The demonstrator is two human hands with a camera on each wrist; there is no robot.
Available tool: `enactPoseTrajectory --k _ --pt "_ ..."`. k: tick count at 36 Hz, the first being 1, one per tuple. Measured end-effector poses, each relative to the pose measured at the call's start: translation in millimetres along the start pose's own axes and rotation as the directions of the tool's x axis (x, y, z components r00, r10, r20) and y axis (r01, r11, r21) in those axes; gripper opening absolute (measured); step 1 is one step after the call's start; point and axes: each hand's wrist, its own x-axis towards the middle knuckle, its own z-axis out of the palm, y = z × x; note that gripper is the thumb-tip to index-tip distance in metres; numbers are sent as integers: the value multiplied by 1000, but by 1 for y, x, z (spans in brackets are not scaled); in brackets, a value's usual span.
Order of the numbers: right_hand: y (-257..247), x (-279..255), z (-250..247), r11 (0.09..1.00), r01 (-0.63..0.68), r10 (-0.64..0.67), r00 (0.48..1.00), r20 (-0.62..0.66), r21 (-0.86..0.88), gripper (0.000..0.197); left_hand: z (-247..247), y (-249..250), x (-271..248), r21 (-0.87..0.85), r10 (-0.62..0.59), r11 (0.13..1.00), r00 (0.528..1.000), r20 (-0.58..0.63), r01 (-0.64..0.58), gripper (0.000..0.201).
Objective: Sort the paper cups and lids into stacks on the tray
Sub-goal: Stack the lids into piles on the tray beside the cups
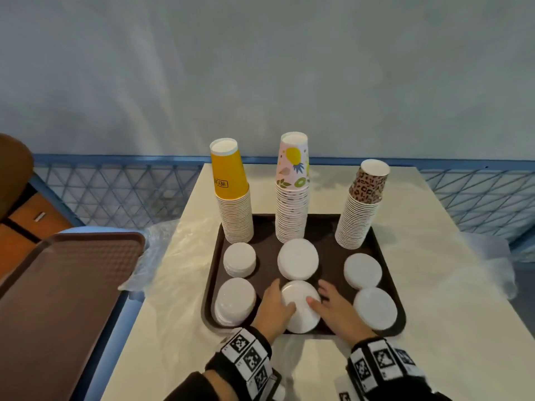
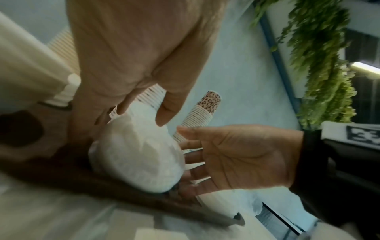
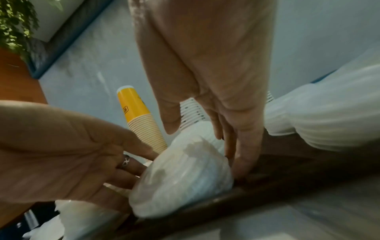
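Observation:
A dark brown tray (image 1: 210,287) holds three upside-down cup stacks at its back: yellow (image 1: 230,180), fruit-print (image 1: 292,175) and leopard-print (image 1: 367,186). In front of them stand several stacks of white lids. Both hands flank the front middle lid stack (image 1: 299,311). My left hand (image 1: 273,305) lies against its left side with the thumb on top. My right hand (image 1: 330,305) touches its right side, thumb on the top lid. In the wrist views the fingers of the left hand (image 2: 133,73) and right hand (image 3: 216,81) are straight beside the stack (image 2: 135,159) (image 3: 185,178).
A second, reddish-brown tray (image 1: 66,285) lies to the left of the white table (image 1: 434,328). Clear plastic wrap (image 1: 477,256) lies crumpled at both table sides. A blue mesh fence (image 1: 115,192) runs behind. Other lid stacks (image 1: 235,301) (image 1: 375,308) stand close on either side.

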Motion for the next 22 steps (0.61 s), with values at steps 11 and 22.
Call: enactPoseTrajectory --k 11,22 --pt "9 3 -4 980 71 -83 995 -54 -188 49 20 3 -2 85 -13 996 996 -92 21 46" --pt "-14 -13 -4 938 142 -123 989 -79 317 35 2 25 -27 -287 53 951 977 -208 -113 48"
